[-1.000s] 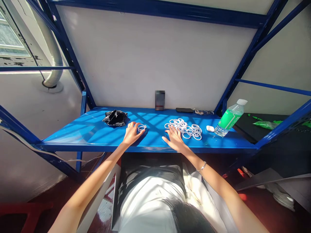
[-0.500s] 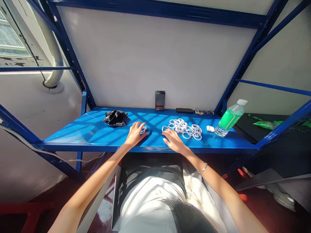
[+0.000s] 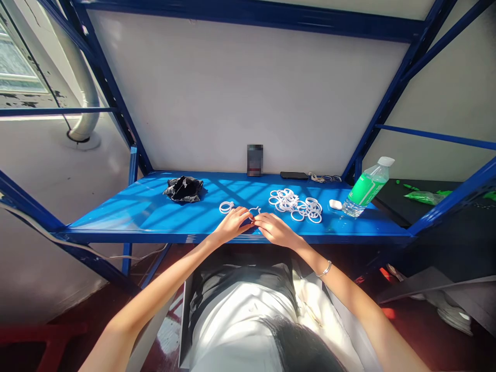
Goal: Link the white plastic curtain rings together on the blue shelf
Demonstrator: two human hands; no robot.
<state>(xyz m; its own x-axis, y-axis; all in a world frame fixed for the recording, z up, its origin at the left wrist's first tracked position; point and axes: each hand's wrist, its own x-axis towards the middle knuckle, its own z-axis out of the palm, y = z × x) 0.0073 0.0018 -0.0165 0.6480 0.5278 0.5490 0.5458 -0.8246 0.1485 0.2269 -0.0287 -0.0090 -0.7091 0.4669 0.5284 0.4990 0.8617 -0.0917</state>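
Note:
Close to the front edge of the blue shelf (image 3: pixel 143 209), my two hands meet over a white plastic ring (image 3: pixel 252 209), its gap facing away from me. My left hand (image 3: pixel 233 225) pinches the ring's left side, and my right hand (image 3: pixel 277 229) has its fingertips closed on the right side. The lower part of this ring is hidden by the fingers. Just beyond my left hand lie a few similar white rings (image 3: pixel 220 207). A larger heap of white rings (image 3: pixel 285 200) lies to the right, beyond my right hand.
A crumpled black plastic bag (image 3: pixel 185 189) lies at the left. Along the back are a dark box (image 3: pixel 254 160), a black phone (image 3: pixel 294 175) and a coiled cable (image 3: pixel 321 179). A small white case (image 3: pixel 335 205) and a water bottle (image 3: pixel 366 188) are at the right.
My left hand has left the small ring group and moved right. My right hand has drawn a ring away from the heap's left side, and both hands now meet on it.

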